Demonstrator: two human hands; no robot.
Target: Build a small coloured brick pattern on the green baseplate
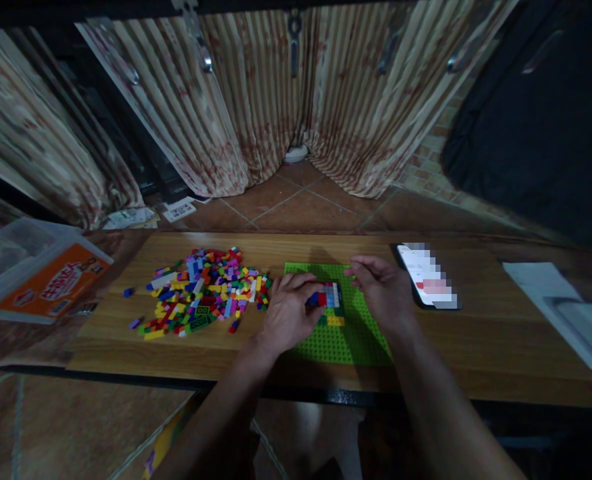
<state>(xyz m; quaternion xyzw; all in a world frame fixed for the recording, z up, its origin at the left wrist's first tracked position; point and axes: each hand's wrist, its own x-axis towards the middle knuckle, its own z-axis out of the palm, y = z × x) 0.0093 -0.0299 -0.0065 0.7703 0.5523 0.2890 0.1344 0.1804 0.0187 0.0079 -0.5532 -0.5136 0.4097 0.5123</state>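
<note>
A green studded baseplate lies on the wooden table. On it stands a small toy-brick build with light blue, red, dark blue, green and yellow bricks. My left hand curls over the build's left side, thumb and fingers closed on it, hiding part of it. Above the plate's right side is my right hand, thumb and forefinger brought together in a pinch and apart from the build. Whatever sits between those fingertips is too small to make out.
A heap of loose coloured bricks spreads to the left. Beyond it stands a clear plastic box with an orange label. A phone lies to the right, with white paper farther over. Striped curtains hang behind the table.
</note>
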